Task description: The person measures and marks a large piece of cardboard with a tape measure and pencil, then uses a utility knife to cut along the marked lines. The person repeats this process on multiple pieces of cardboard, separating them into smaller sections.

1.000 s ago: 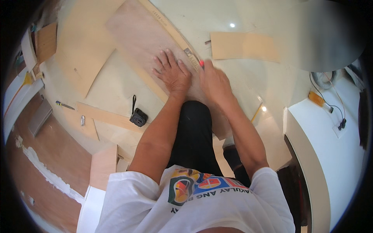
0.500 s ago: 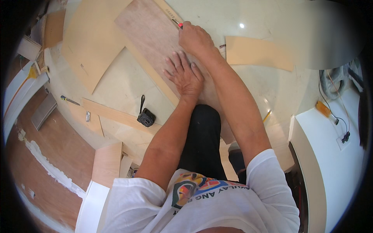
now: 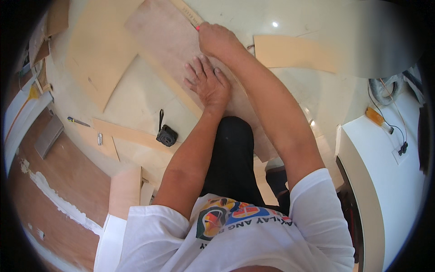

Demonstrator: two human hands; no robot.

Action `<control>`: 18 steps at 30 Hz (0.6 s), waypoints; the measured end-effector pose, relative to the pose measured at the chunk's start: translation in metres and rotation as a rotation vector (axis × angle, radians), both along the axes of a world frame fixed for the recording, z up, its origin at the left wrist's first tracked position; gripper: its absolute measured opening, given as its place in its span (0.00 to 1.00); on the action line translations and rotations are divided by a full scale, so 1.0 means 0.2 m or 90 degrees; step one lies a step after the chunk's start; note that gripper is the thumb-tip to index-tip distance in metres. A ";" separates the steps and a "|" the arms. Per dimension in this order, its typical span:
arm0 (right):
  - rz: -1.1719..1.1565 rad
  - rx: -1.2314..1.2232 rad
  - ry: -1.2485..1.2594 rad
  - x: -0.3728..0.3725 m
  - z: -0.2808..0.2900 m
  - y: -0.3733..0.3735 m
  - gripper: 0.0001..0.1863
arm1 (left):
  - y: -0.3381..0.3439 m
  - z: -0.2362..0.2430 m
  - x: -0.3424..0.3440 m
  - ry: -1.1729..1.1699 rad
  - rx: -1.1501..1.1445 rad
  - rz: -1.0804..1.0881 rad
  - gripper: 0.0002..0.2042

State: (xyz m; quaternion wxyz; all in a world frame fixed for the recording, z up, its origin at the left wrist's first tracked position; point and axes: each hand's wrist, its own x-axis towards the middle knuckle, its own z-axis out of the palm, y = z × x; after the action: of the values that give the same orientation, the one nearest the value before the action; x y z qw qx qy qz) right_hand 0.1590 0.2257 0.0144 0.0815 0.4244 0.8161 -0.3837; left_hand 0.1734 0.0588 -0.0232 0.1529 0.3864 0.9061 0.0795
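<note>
My left hand (image 3: pixel 208 85) lies flat on a long brownish wooden board (image 3: pixel 156 29), fingers spread. The board rests on a cream strip (image 3: pixel 190 17) that peeks out along its edges. At the board's far right edge, my right hand (image 3: pixel 219 40) is closed round a small red hand tool (image 3: pixel 198 28). Only a bit of red shows beyond the fist, so its exact kind is hidden. My knee (image 3: pixel 235 129), in black trousers, is on or just over the board's near part.
Cream sheets lie on the floor at left (image 3: pixel 97 59) and right (image 3: pixel 290 52). Nearer left are a black tape measure (image 3: pixel 167 135), a cutter knife (image 3: pixel 78 121) and narrow offcuts (image 3: pixel 131 133). A white panel (image 3: pixel 385 149) with cables stands at right.
The right forearm has swung outward to the right, and the tool's metal tip, visible before, is now hidden. My left hand stays flat on the board. The whole view has shifted slightly.
</note>
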 end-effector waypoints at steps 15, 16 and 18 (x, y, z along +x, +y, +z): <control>-0.080 -0.123 -0.023 0.88 0.13 -0.64 0.11 | 0.00 -0.03 0.01 0.049 0.045 -0.011 0.30; -0.083 -0.131 -0.023 0.95 0.14 -0.70 0.11 | 0.00 -0.02 0.01 0.050 0.047 -0.009 0.30; -0.080 -0.145 -0.066 1.09 0.16 -0.82 0.10 | 0.00 -0.01 0.00 0.041 0.060 -0.005 0.30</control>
State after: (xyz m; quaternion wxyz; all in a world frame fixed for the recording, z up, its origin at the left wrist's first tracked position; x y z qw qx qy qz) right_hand 0.3765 0.0623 0.0473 0.1469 0.4818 0.7337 -0.4560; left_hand 0.1741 0.0578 -0.0248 0.1054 0.3990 0.9043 0.1090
